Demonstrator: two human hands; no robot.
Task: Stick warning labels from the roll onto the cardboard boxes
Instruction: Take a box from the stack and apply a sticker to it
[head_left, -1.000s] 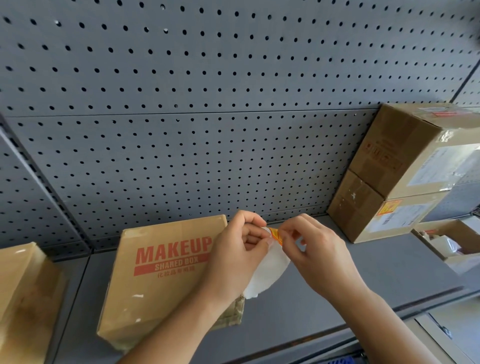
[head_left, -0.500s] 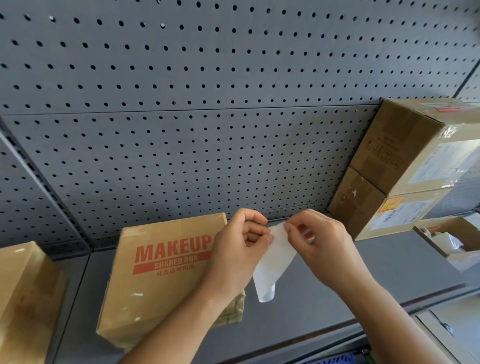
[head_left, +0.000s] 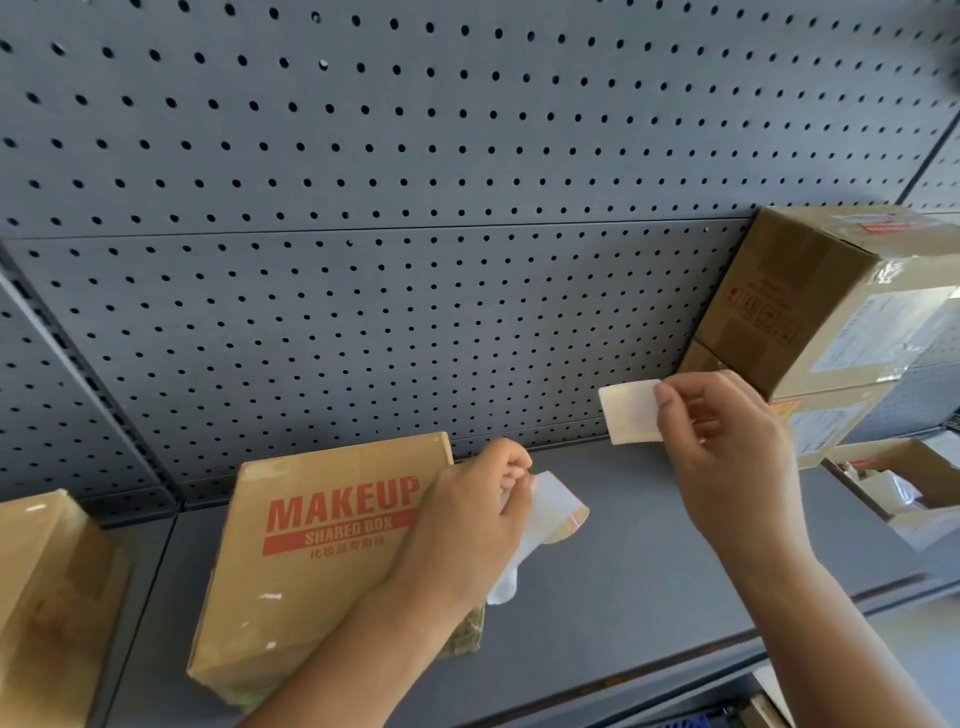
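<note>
My right hand (head_left: 727, 457) pinches a peeled label (head_left: 631, 418), its pale back side facing me, held up in the air right of centre. My left hand (head_left: 467, 525) grips the white backing strip (head_left: 545, 525) of the label roll, which hangs down from the fingers. Just left of that hand a cardboard box printed MAKEUP SHARED BOX (head_left: 322, 545) lies on the grey shelf (head_left: 623, 571). Two stacked cardboard boxes (head_left: 810, 312) stand at the right; the lower one shows an orange label.
A grey pegboard wall (head_left: 415, 260) backs the shelf. Another cardboard box (head_left: 47, 587) sits at the far left. An open box (head_left: 893, 478) with white contents is at the right edge. The shelf's front lip runs across the bottom right.
The label has come off the backing strip. My right hand moved up and right with it, while my left hand dropped slightly with the strip.
</note>
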